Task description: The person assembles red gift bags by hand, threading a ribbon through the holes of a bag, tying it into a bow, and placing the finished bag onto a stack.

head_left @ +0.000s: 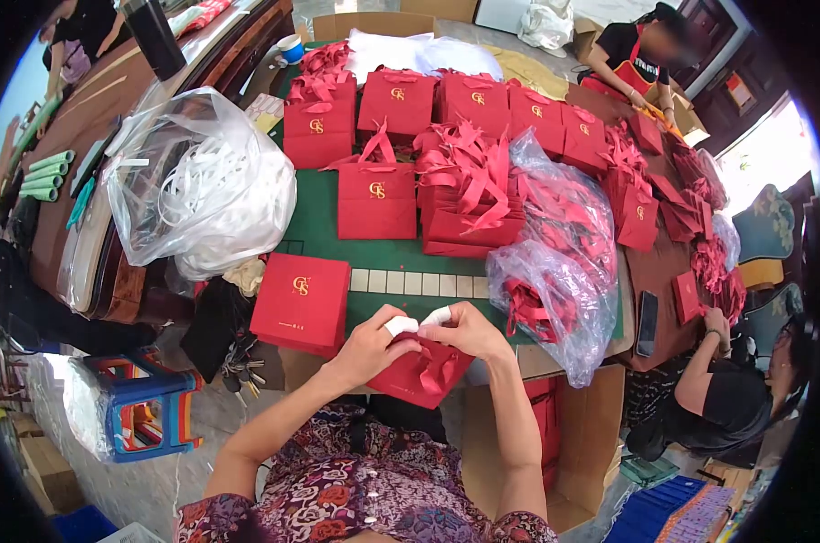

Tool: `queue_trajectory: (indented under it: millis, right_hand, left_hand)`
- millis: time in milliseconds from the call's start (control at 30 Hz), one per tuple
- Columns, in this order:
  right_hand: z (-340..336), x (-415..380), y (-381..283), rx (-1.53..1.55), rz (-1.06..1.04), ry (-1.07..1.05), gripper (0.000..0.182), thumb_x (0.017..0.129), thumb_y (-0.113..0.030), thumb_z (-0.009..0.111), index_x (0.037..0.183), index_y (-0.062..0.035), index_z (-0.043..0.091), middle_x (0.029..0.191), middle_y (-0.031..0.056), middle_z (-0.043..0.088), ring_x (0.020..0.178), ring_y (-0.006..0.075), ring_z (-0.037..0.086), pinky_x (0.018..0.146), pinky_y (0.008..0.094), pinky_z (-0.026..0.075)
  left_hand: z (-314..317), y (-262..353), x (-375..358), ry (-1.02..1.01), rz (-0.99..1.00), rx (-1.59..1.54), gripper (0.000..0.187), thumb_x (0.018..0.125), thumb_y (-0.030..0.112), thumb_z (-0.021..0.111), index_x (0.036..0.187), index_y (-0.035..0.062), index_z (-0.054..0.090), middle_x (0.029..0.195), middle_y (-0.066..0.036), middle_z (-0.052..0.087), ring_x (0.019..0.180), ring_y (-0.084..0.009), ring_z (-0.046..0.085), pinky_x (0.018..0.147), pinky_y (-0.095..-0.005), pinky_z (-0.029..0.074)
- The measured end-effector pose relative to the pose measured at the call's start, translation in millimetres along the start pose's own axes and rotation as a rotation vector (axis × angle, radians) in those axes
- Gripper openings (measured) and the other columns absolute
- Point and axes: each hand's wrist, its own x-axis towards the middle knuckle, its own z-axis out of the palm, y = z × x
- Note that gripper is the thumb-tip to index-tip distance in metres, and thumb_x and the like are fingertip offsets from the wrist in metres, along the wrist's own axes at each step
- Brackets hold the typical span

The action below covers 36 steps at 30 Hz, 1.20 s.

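Note:
Near the table's front edge, my left hand (374, 346) and my right hand (469, 332) hold a red paper gift bag (405, 385) by its upper edge. Both hands are closed, fingertips almost meeting, with white wrapping on some fingers. A red ribbon (440, 369) hangs over the bag's side. What the fingertips pinch there is partly hidden by the fingers. Just left of my hands lies a stack of flat red bags (298, 303) with a gold logo. Ahead stand a single red bag (376, 204) and a pile of bags with loose ribbons (471, 195).
A clear plastic sack of white cord (202, 185) sits at left, plastic-wrapped red bags (564, 262) at right. An open cardboard box (591, 434) is beside me. Blue stools (152, 407) stand left. Co-workers sit at the right (722, 389) and back right (631, 68). A phone (647, 323) lies rightward.

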Motion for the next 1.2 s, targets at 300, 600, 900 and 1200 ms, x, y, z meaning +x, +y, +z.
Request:
queue_trajectory:
  millis: [300,600,900,1200]
  right_hand:
    - [17,4,15,0.162,0.004,0.114,0.016,0.091,-0.014,0.068,0.09,0.001,0.073,0.081,-0.0002,0.07,0.07,0.0056,0.06,0.063,0.0231,0.047]
    - [39,22,27,-0.227,-0.04,0.553,0.023,0.083,-0.023,0.071,0.082,0.0004,0.072,0.067,0.0045,0.067,0.065,0.0067,0.059,0.06,0.0287,0.048]
    - [9,21,26,-0.491,-0.149,0.825,0.024,0.094,-0.023,0.061,0.091,-0.0026,0.072,0.078,0.0198,0.068,0.075,0.0367,0.068,0.066,0.0421,0.051]
    - [20,6,31,-0.635,-0.162,0.887,0.026,0.078,-0.025,0.08,0.085,-0.0036,0.069,0.077,0.0134,0.068,0.07,0.0297,0.068,0.063,0.0398,0.052]
  left_hand:
    - [5,10,-8,0.067,-0.123,-0.059,0.023,0.081,0.008,0.076,0.099,0.0039,0.063,0.104,-0.013,0.055,0.092,-0.03,0.061,0.077,-0.036,0.051]
    - [-3,1,6,0.028,-0.205,-0.127,0.016,0.082,0.002,0.07,0.094,0.004,0.058,0.099,-0.013,0.054,0.092,-0.0331,0.059,0.078,-0.0378,0.049]
    - [4,-11,-9,0.074,-0.317,-0.024,0.018,0.085,0.006,0.069,0.101,0.0031,0.062,0.097,-0.013,0.057,0.083,-0.0288,0.062,0.068,-0.0366,0.049]
    - [15,-20,28,0.073,-0.217,0.295,0.026,0.083,0.022,0.073,0.099,0.0033,0.064,0.089,-0.014,0.064,0.09,-0.0332,0.06,0.08,-0.0424,0.049]
